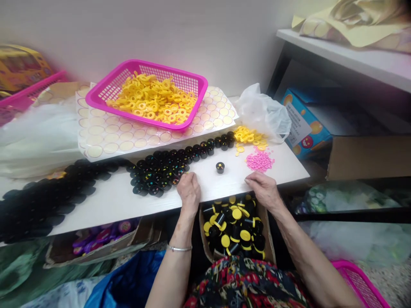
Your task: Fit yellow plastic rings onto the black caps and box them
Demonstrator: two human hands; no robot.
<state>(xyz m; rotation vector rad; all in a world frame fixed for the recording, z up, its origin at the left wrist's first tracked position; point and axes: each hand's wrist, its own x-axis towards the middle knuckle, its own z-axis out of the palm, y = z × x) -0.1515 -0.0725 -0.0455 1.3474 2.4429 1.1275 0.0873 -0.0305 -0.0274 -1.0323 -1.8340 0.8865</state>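
Observation:
My left hand (189, 191) rests closed on the white table, beside a cluster of small black cups (160, 169) with colored bits inside. Whatever its curled fingers hold, if anything, is hidden. My right hand (263, 188) is pinched at the table's front edge, just below a pile of small pink pieces (260, 161); what lies between its fingertips is too small to tell. Between my hands one single black cup (220, 167) stands upright, with a yellowish bit in it. Yellow ring pieces (248, 135) lie heaped behind the pink pile.
A pink basket (146, 119) of yellow rings stands on printed sheets (105, 137) at the back. Below the table edge, a box (271, 239) holds black containers with yellow caps. More black cups (45, 192) fill the left. A plastic bag (263, 111) and blue box (305, 124) sit right.

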